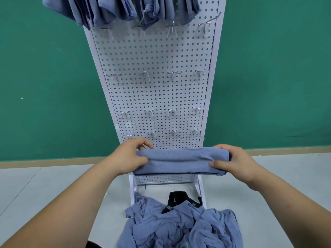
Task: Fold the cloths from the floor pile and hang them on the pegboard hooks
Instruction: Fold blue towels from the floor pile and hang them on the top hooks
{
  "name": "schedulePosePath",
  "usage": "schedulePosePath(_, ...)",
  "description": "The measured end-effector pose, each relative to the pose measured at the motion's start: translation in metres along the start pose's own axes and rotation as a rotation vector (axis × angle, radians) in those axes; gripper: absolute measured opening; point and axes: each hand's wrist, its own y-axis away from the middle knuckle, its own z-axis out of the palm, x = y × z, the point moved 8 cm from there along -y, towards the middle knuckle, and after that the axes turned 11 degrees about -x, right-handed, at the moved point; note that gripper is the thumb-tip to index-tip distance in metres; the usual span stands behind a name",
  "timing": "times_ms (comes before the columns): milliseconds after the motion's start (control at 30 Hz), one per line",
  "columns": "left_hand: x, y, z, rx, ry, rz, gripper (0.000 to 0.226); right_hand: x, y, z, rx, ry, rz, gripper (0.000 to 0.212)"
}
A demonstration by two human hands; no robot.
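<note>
1. Nearest: the pile (179,228) of blue cloths is heaped on the floor (44,185) at the stand's foot, so plenty is left to fold. A black strappy thing (176,199) is half buried in it and can't be identified.
2. Above it, one folded cloth (179,161) is held level in mid-air. The left hand (129,158) has its grip closed on one end, and the right hand (232,163) pinches the other.
3. Folding looks about done. Next, it probably gets lifted and draped over a free hook (144,76) on the pegboard (155,93).
4. Farthest: the hung cloths (121,9) are cut off at the top, so the taken hooks can't be counted.
</note>
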Motion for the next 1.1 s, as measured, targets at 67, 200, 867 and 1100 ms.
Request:
schedulePosePath(67,-0.002,0.001,0.016,-0.137,-0.087,-0.044,0.042,-0.01,0.001,-0.001,0.03,-0.016,-0.054,0.023)
schedulePosePath(200,0.006,0.008,0.053,-0.379,-0.096,-0.012,0.028,-0.023,0.002,-0.004,0.066,-0.006,-0.102,0.025)
schedulePosePath(867,0.06,0.008,0.068,-0.146,-0.447,0.24,0.025,-0.012,0.008,0.032,-0.194,0.604,0.141,0.061)
schedulePosePath(1100,0.101,0.019,0.062,-0.055,-0.642,0.314,0.027,-0.047,0.004,0.07,-0.057,0.567,-0.128,0.044)
